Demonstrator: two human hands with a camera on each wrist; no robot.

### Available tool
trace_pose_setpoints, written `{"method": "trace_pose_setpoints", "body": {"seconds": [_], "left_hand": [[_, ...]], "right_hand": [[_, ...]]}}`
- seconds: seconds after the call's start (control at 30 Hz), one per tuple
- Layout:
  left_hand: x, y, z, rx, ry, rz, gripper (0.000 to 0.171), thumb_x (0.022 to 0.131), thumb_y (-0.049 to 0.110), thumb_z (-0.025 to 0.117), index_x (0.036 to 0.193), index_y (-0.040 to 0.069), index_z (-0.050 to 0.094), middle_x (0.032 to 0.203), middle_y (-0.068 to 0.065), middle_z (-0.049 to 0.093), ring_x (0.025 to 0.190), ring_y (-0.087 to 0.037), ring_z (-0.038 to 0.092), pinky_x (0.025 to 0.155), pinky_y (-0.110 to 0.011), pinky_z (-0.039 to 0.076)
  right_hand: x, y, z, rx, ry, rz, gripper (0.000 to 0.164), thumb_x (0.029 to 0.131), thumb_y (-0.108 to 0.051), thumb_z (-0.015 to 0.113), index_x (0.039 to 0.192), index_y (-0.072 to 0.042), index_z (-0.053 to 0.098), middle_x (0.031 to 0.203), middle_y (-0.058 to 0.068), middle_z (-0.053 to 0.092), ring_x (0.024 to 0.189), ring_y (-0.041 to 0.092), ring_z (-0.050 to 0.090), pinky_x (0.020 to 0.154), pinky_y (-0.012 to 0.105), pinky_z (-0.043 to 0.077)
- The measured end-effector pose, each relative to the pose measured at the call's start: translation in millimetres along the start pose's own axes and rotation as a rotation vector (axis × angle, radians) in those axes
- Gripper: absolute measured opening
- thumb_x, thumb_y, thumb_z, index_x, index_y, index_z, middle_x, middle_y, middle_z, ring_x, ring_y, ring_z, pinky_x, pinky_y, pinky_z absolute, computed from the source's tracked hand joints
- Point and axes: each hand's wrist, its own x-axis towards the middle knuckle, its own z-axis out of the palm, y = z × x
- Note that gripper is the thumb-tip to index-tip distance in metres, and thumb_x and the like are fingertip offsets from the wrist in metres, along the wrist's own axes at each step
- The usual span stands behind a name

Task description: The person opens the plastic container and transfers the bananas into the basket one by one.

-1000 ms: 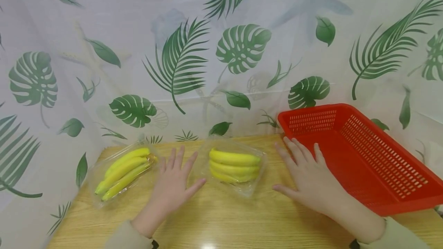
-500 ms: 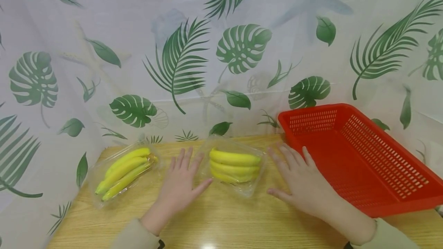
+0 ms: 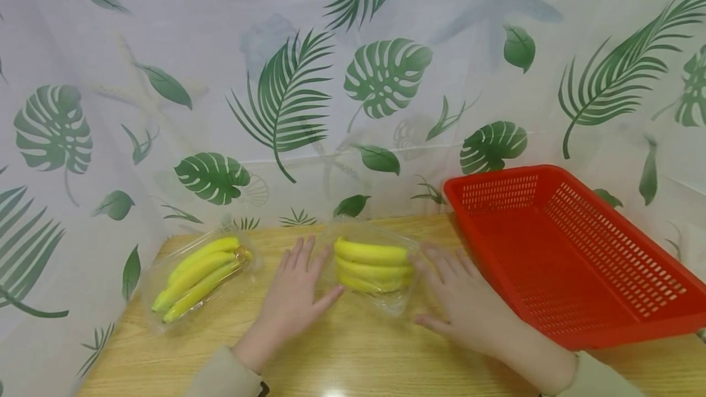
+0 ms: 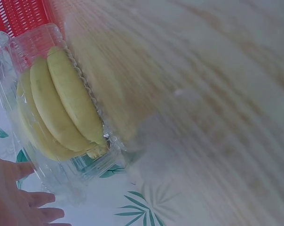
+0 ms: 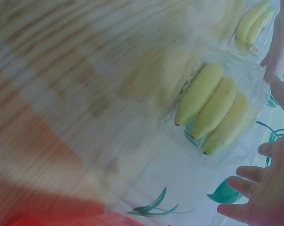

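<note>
A clear plastic box of bananas (image 3: pixel 371 262) lies on the table between my two hands. To its left is my left hand (image 3: pixel 295 296), fingers spread and straight, the tips close to the box's left side. On the other side my right hand (image 3: pixel 463 305) is spread too, its fingertips at the box's right edge; whether they touch it I cannot tell. In the left wrist view the bananas (image 4: pixel 62 103) show through the lid, with left-hand fingers nearby. The right wrist view has the same bananas (image 5: pixel 210 103) beside the right hand (image 5: pixel 269 183).
A second clear box of bananas (image 3: pixel 201 277) lies at the left of the wooden table (image 3: pixel 353 354). At the right stands a red perforated plastic basket (image 3: pixel 573 274). Behind the table hangs a white cloth (image 3: pixel 309 11) printed with green leaves.
Both hands have moved inward toward the middle box: the left hand to the right, the right hand to the left. The boxes and basket have stayed in place.
</note>
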Motion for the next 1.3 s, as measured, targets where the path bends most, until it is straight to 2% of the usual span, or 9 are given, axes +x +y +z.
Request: {"method": "trace_pose_setpoints", "body": {"seconds": [0.23,0.53,0.87,1.03,1.3], "left_hand": [[-0.9,0.4,2.5,-0.010,-0.005,0.008,0.081,0.100,0.056,0.063,0.164,0.011,0.040,0.171,-0.027,0.030,0.158,-0.051,0.030,0.131,-0.064,0.027],[-4.1,-0.4,2.2,-0.007,-0.027,0.023,0.083,0.101,0.058,0.061,0.164,0.009,0.038,0.171,-0.026,0.031,0.158,-0.047,0.032,0.133,-0.059,0.024],[-10.2,-2.9,3.6,-0.016,-0.008,0.061,0.088,0.098,0.055,0.068,0.165,0.007,0.036,0.170,-0.028,0.031,0.157,-0.047,0.035,0.132,-0.059,0.028],[-13.9,-3.1,2.9,-0.023,-0.023,0.058,0.089,0.098,0.056,0.067,0.165,0.007,0.034,0.172,-0.027,0.028,0.158,-0.046,0.033,0.131,-0.059,0.031],[-19.9,-2.0,-1.1,0.010,-0.029,0.093,0.091,0.099,0.055,0.065,0.167,0.005,0.030,0.172,-0.029,0.025,0.158,-0.047,0.033,0.129,-0.059,0.033]], "right_hand": [[1.0,-2.9,8.3,-0.040,0.025,-0.044,0.096,0.092,-0.057,0.076,0.163,-0.008,0.036,0.166,0.023,0.041,0.151,0.042,0.045,0.123,0.070,0.039],[0.5,-5.0,12.5,-0.044,0.003,-0.042,0.094,0.092,-0.057,0.076,0.164,-0.008,0.037,0.168,0.023,0.039,0.150,0.041,0.047,0.122,0.065,0.043],[0.7,-6.1,14.9,-0.036,-0.001,-0.045,0.096,0.094,-0.057,0.074,0.164,-0.005,0.036,0.171,0.025,0.032,0.151,0.043,0.046,0.123,0.061,0.043],[1.9,-7.3,15.9,-0.036,-0.004,-0.051,0.099,0.094,-0.059,0.073,0.164,-0.001,0.034,0.172,0.027,0.028,0.151,0.044,0.046,0.124,0.059,0.042],[3.5,-7.3,17.0,-0.027,-0.014,-0.045,0.105,0.093,-0.063,0.072,0.165,0.000,0.030,0.174,0.025,0.024,0.152,0.043,0.045,0.124,0.058,0.042]]}}
